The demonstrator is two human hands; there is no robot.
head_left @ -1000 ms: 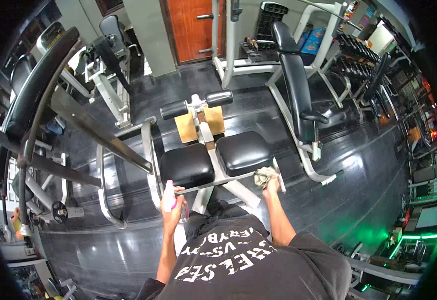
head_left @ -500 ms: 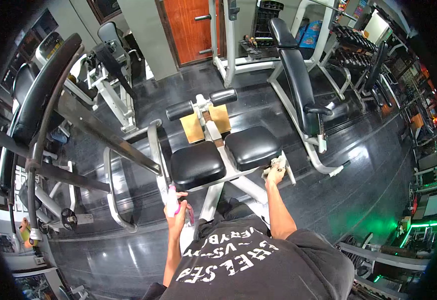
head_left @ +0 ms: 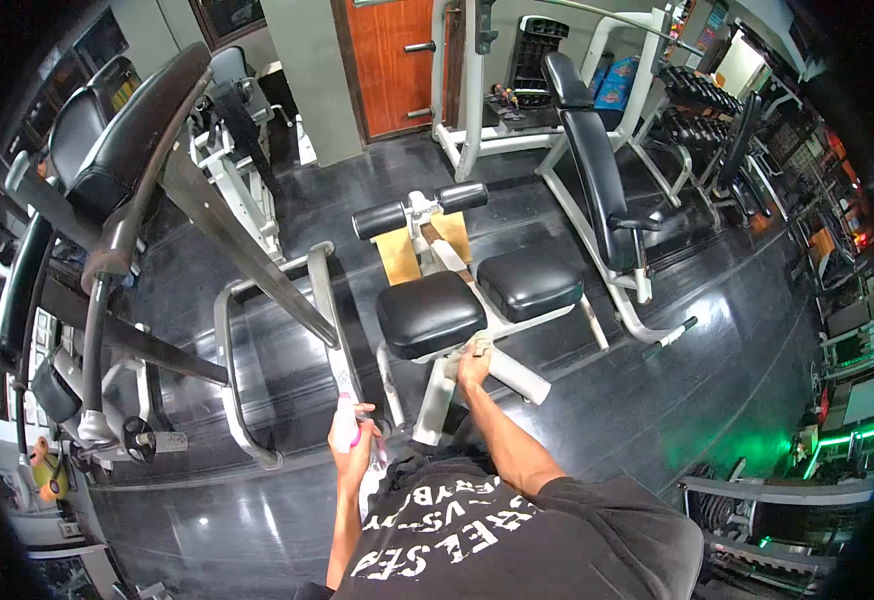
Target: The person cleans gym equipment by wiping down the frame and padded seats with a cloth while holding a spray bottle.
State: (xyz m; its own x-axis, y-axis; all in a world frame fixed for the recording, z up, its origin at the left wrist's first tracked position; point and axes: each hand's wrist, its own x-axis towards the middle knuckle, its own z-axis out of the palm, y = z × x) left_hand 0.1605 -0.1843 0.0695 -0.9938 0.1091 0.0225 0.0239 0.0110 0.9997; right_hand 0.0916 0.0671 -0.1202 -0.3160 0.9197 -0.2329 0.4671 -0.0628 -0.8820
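My right hand [head_left: 473,366] grips a cloth [head_left: 480,345] against the bench frame [head_left: 502,328]; my left hand [head_left: 350,438] holds a spray bottle [head_left: 347,418]. Two black pads [head_left: 430,314] adjoin the frame.

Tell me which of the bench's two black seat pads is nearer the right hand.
The left seat pad: the right hand, holding a cloth, is by its near right corner, while the right seat pad sits farther off.
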